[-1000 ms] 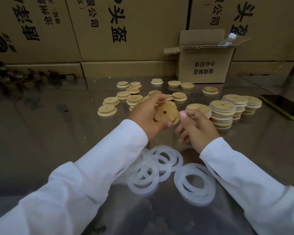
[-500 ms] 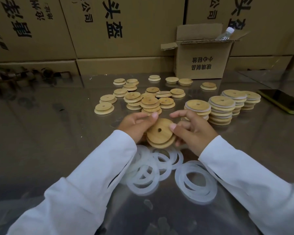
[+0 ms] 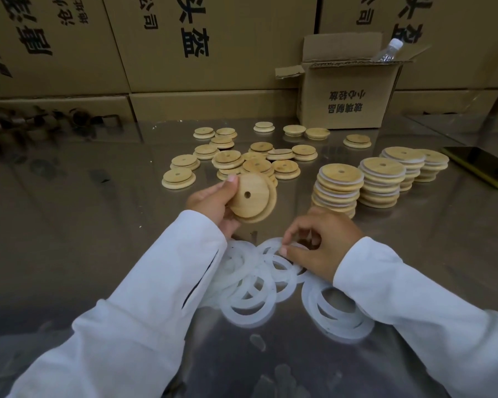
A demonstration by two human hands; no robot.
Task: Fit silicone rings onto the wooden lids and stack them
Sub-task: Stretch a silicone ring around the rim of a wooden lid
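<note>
My left hand (image 3: pixel 213 201) holds a round wooden lid (image 3: pixel 252 196) with a centre hole, tilted on edge above the table. My right hand (image 3: pixel 319 242) is low over a pile of white silicone rings (image 3: pixel 250 285), with thumb and fingertips pinching the edge of one ring (image 3: pixel 270 244). More rings (image 3: pixel 337 314) lie to the right of the pile. Several loose wooden lids (image 3: pixel 230 159) lie scattered further back. Stacks of lids fitted with rings (image 3: pixel 339 185) stand at the right.
The shiny metal table (image 3: pixel 69 225) reflects the scene. An open small cardboard box (image 3: pixel 345 93) with a plastic bottle (image 3: pixel 388 50) stands at the back. Large cartons (image 3: pixel 184 44) wall off the rear. A phone (image 3: pixel 480 165) lies at the right edge.
My right hand has let go of the lid and dropped down to the ring pile. The left hand has lifted and tilted the lid.
</note>
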